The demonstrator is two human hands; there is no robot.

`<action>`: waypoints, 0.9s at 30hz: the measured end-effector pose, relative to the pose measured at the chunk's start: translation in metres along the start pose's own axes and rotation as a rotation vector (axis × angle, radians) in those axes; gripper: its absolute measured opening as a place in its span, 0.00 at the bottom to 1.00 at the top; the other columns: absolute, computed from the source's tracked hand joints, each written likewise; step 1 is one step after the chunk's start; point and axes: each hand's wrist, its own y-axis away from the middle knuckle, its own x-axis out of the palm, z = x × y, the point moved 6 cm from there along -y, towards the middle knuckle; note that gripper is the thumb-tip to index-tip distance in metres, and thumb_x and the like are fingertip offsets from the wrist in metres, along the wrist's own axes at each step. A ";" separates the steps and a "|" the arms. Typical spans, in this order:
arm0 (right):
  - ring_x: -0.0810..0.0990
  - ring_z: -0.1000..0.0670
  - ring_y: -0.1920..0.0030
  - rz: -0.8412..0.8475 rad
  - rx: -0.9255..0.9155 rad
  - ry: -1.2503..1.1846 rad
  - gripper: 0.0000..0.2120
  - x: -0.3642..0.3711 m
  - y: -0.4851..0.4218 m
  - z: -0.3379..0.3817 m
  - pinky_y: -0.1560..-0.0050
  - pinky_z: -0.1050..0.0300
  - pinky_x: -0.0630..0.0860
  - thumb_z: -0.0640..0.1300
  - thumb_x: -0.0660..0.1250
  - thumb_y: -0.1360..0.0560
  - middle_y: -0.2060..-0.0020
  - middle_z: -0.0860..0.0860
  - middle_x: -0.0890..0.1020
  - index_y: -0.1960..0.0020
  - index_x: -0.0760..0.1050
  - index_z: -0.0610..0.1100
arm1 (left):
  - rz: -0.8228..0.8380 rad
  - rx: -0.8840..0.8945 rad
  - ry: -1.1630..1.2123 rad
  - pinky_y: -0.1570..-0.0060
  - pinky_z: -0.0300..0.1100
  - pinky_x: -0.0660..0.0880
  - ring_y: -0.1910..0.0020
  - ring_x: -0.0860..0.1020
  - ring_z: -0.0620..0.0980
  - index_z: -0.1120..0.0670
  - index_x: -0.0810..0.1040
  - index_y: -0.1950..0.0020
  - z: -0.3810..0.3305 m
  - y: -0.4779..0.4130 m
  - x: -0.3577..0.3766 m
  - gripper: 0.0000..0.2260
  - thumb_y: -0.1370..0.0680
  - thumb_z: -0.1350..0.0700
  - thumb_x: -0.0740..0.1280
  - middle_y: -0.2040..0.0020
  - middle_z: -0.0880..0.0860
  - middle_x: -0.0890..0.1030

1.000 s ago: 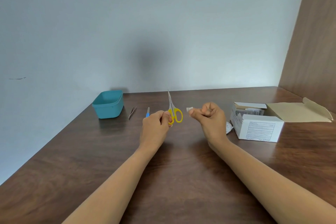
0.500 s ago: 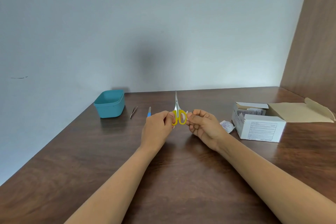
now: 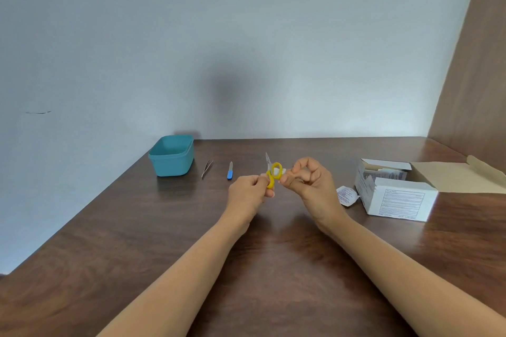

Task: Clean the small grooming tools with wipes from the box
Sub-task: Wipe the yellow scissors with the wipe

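Scissors (image 3: 271,172) stand near-upright above the table (image 3: 164,241), blades pointing to about 11 o'clock, yellow loops stacked low — the left hand (image 3: 247,194) pinches the lower loop between closed fingers. At 3 o'clock from the loops, touching them, the right hand (image 3: 309,183) holds a small white wipe (image 3: 280,171) in a tight thumb-and-forefinger pinch, the other fingers curled. The right hand seems best placed to rub upward along that axis. Tweezers (image 3: 207,168) and a blue-handled nail file (image 3: 230,171) lie untouched at 9 o'clock.
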 end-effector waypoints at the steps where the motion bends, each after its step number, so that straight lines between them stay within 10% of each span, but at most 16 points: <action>1: 0.83 0.53 0.56 -0.010 -0.031 0.033 0.12 -0.001 0.000 0.002 0.47 0.54 0.77 0.30 0.70 0.29 0.68 0.50 0.84 0.59 0.69 0.43 | 0.021 -0.016 0.021 0.65 0.38 0.67 0.70 0.70 0.43 0.52 0.78 0.68 0.000 0.000 0.001 0.18 0.19 0.53 0.60 0.77 0.43 0.77; 12: 0.71 0.58 0.69 -0.054 -0.183 0.279 0.13 -0.002 0.004 0.013 0.63 0.62 0.69 0.34 0.73 0.30 0.71 0.51 0.80 0.61 0.71 0.48 | 0.032 0.004 0.022 0.65 0.38 0.68 0.71 0.69 0.43 0.52 0.78 0.70 -0.002 0.001 0.002 0.19 0.19 0.53 0.61 0.77 0.44 0.76; 21: 0.81 0.55 0.60 0.065 0.063 -0.087 0.13 0.004 0.002 0.001 0.53 0.63 0.76 0.29 0.69 0.30 0.64 0.48 0.86 0.57 0.68 0.43 | -0.133 0.200 -0.203 0.68 0.25 0.66 0.70 0.74 0.37 0.57 0.77 0.66 -0.013 -0.001 -0.014 0.17 0.19 0.54 0.59 0.71 0.46 0.78; 27: 0.80 0.56 0.67 0.026 0.363 -0.414 0.11 0.003 0.003 -0.017 0.66 0.67 0.74 0.31 0.67 0.29 0.70 0.52 0.82 0.60 0.68 0.45 | -0.180 0.364 -0.454 0.62 0.41 0.70 0.65 0.77 0.42 0.52 0.74 0.66 -0.020 0.003 -0.020 0.17 0.19 0.52 0.57 0.71 0.45 0.78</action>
